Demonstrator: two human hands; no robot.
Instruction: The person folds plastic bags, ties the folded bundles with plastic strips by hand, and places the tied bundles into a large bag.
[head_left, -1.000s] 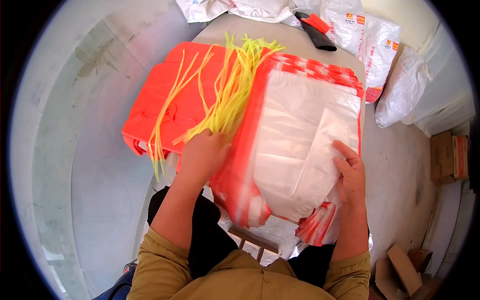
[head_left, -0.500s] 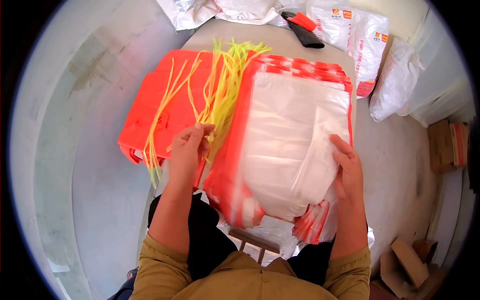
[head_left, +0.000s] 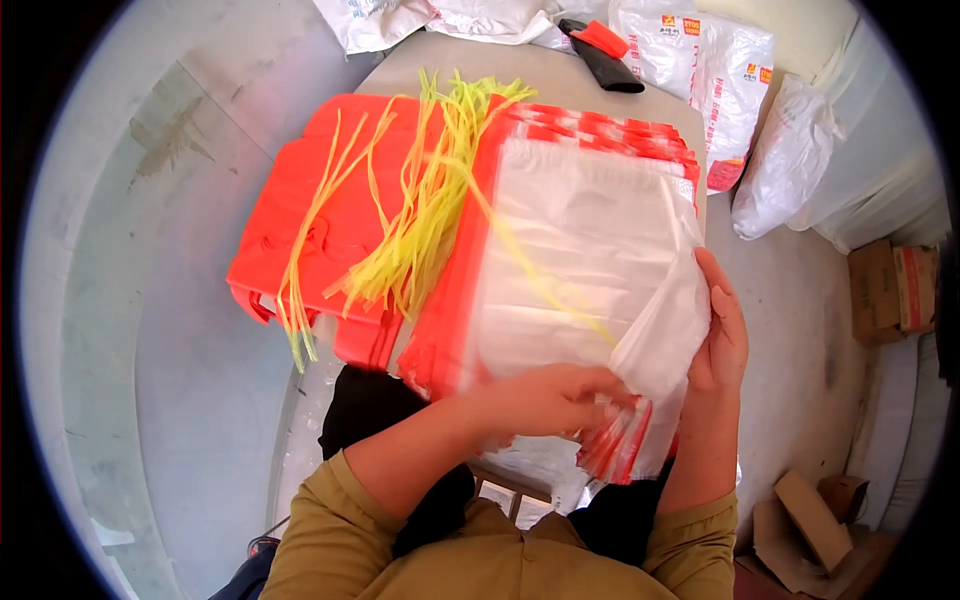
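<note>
A stack of clear plastic bags with red edges point(head_left: 570, 230) lies in front of me. My right hand point(head_left: 722, 325) grips the right side of the upper bags, its fingers curled round a folded-up part. Their near end is bunched into a gathered red-and-clear tuft point(head_left: 618, 445). My left hand point(head_left: 570, 392), blurred and closed, is at that tuft. A yellow strip point(head_left: 540, 282) runs from the far left across the bags towards its fingers; the fingertips are partly smeared. Left of the bags lies a bundle of yellow strips point(head_left: 420, 235).
Red plastic bags point(head_left: 290, 190) lie folded at the left, under the yellow strips. A black and red item point(head_left: 607, 60) and several white printed sacks point(head_left: 735, 95) stand at the back. Cardboard boxes point(head_left: 880, 290) are on the right.
My left hand has moved right and nearer, from the yellow bundle to the bunched bag end, drawing one strip across the bags. My right hand has shifted slightly right.
</note>
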